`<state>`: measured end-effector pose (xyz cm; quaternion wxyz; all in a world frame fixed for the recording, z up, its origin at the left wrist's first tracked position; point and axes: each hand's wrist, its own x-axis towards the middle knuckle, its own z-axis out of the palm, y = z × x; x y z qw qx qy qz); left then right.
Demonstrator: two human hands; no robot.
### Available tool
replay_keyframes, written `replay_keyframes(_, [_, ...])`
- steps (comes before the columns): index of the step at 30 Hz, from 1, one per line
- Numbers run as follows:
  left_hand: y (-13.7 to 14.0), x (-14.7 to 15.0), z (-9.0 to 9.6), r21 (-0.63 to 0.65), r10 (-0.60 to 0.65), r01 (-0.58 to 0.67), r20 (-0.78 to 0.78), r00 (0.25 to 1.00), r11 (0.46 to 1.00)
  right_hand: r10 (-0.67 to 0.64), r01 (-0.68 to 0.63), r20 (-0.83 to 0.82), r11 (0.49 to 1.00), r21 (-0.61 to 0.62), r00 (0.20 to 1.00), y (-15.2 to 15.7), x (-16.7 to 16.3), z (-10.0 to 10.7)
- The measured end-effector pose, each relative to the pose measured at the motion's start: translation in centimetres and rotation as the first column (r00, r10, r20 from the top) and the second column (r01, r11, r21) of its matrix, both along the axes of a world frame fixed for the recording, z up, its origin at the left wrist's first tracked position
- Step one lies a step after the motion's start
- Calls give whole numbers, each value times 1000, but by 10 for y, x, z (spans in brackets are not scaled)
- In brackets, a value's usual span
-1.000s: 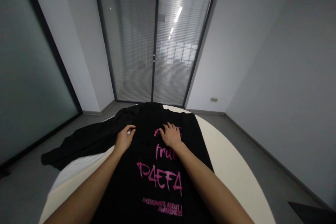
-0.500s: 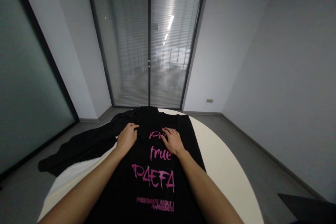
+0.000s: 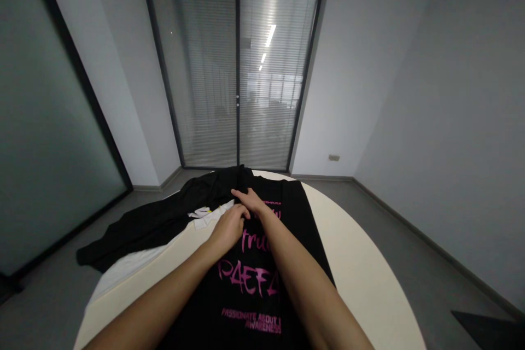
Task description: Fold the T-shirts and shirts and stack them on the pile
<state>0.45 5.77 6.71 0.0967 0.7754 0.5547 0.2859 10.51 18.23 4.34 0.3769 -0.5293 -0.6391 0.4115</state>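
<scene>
A black T-shirt (image 3: 299, 229) with pink lettering lies on a round table, its left side drawn inward toward the print. My left hand (image 3: 229, 227) has curled fingers closed on the shirt's left edge, about mid-chest. Just beyond it, my right hand (image 3: 252, 200) reaches across to the left over the upper part of the shirt. Its fingers are stretched out and apart, touching the cloth near the shoulder. My right forearm covers part of the lettering. The fingertips of my left hand are partly hidden by the hand itself.
Another dark garment (image 3: 143, 227) lies along the table's left side, its end hanging past the edge. White cloth (image 3: 127, 268) and a small white piece with yellow (image 3: 200, 212) show beside it. The cream tabletop (image 3: 365, 268) curves around the right. Glass doors (image 3: 238, 76) stand behind.
My left hand has moved right with the shirt's left edge, uncovering tabletop and white cloth. My right hand has shifted left and away from me, close to my left. The view has turned slightly.
</scene>
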Motion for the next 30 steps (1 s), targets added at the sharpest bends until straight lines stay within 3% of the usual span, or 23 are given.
replay_keyframes(5, [-11,-6,-3,-35,14,-14,28,1000,999,-68,71,37,994,-86,997,6,-4,-8])
replay_keyframes(9, [-31,-13,-2,-172,105,-129,-144,984,977,-102,100,-20,991,-85,995,5,-1,-10])
replay_keyframes(11, [-40,-14,0,-263,83,-139,-213,974,955,-97,92,-64,992,-83,993,5,4,-8])
replay_keyframes(16, [-50,-3,8,-258,-65,54,-37,997,965,-107,99,-138,993,-67,985,3,34,-2])
replay_keyframes(21, [-60,12,6,-372,-207,220,76,975,902,-183,179,-137,983,-46,973,1,72,-11])
replay_keyframes(26, [-73,21,-4,-487,-284,286,79,956,826,-198,197,-90,980,-19,976,3,92,-29])
replay_keyframes(30, [-78,22,-13,-479,-278,290,98,956,828,-144,144,-19,989,-31,989,8,94,-32])
